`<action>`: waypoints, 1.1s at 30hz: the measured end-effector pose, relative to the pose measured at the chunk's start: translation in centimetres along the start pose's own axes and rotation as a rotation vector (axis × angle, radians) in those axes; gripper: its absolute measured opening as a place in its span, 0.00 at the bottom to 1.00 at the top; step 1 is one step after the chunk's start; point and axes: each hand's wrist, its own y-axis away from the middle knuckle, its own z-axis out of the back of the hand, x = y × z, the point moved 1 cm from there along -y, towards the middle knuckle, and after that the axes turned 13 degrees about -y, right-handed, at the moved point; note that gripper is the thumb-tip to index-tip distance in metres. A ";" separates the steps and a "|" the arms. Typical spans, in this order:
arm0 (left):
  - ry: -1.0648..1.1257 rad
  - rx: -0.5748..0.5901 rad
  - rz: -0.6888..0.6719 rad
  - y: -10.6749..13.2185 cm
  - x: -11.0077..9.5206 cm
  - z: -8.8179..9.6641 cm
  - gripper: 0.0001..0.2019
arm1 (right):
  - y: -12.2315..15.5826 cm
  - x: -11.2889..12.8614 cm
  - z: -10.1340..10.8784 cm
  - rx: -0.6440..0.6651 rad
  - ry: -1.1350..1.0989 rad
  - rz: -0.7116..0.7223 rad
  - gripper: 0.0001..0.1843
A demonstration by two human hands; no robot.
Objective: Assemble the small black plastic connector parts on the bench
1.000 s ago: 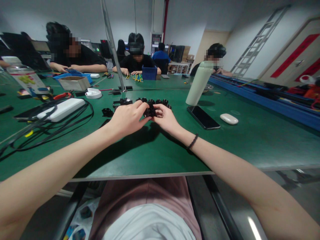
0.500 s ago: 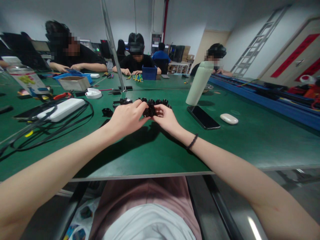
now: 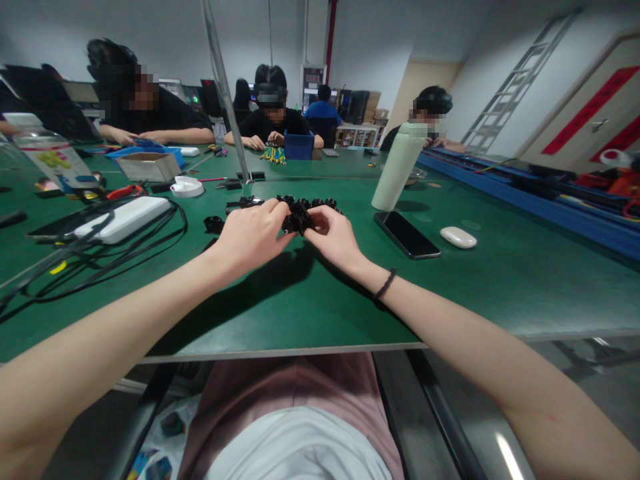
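1. The left hand (image 3: 254,233) has its thumb and fingers closed on one side of a black part (image 3: 300,217), its curled back partly covering the grip
2. The right hand (image 3: 337,235) pinches the same part from the other side, thumb low and forefinger above, so the two grips seem to steady it against each other
3. That part sits between the fingertips, in front of the person's middle, and the shadow beneath suggests it is raised slightly off the table (image 3: 500,290); this puts it in easy sight, I judge
4. More black pieces (image 3: 327,203) lie just behind the hands, probably set there for short reach; their exact forms are too small to tell
5. The phone (image 3: 407,235) and white case (image 3: 459,238) lie right of the hands, apparently out of the elbows' way
6. The held part looks like hard moulded plastic, dark and knobbly, with small glints along its edges
7. The tabletop is smooth, green and faintly glossy; the case is a rounded pebble, the bottle (image 3: 399,170) a matt pale-green cylinder
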 end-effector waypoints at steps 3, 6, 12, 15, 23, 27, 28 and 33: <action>0.011 -0.006 0.002 0.0 0.1 -0.2 0.18 | 0.2 0.5 0.1 0.002 0.051 0.033 0.12; 0.011 -0.011 0.004 0.0 0.1 -0.3 0.18 | 0.3 0.6 0.1 0.006 0.117 0.071 0.12; 0.000 0.000 0.014 0.0 0.1 -0.5 0.19 | 0.3 0.8 0.2 0.036 0.188 0.126 0.13; -0.001 -0.006 0.015 0.0 0.2 -0.6 0.19 | 0.3 1.0 0.2 0.045 0.193 0.140 0.13; -0.010 -0.012 0.000 -0.1 0.2 -0.7 0.20 | 0.3 1.1 0.4 0.054 0.232 0.157 0.13; -0.005 0.004 -0.010 -0.1 0.2 -0.9 0.20 | 0.3 1.3 0.4 0.064 0.235 0.163 0.13; -0.005 0.010 -0.009 -0.1 0.2 -0.9 0.20 | 0.3 1.3 0.4 0.067 0.237 0.165 0.13; -0.008 0.023 -0.006 -0.1 0.1 -0.8 0.21 | 0.3 1.4 0.3 0.070 0.249 0.192 0.13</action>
